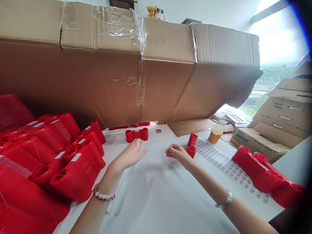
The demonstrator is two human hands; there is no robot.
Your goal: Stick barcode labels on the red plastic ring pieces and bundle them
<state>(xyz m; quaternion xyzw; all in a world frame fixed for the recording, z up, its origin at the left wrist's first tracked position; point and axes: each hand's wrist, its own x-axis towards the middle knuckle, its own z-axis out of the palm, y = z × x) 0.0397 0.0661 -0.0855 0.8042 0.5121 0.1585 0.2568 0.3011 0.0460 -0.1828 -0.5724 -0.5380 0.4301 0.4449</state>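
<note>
Head view: the left hand (pixel 129 155) is open, fingers spread and empty, just short of a red dumbbell-shaped plastic piece (pixel 136 135) lying on the white counter (pixel 170 139). The right hand (pixel 178 153) is loosely curled, holding nothing, just beside two upright red plastic spools (pixel 192 144). Past those spools, a sheet of barcode labels (pixel 225 165) lies on the counter. Heaped red plastic cases (pixel 56 156) fill the left side, more red pieces (pixel 263 174) lie to the right, and a long cardboard box (pixel 122 78) looms ahead.
</note>
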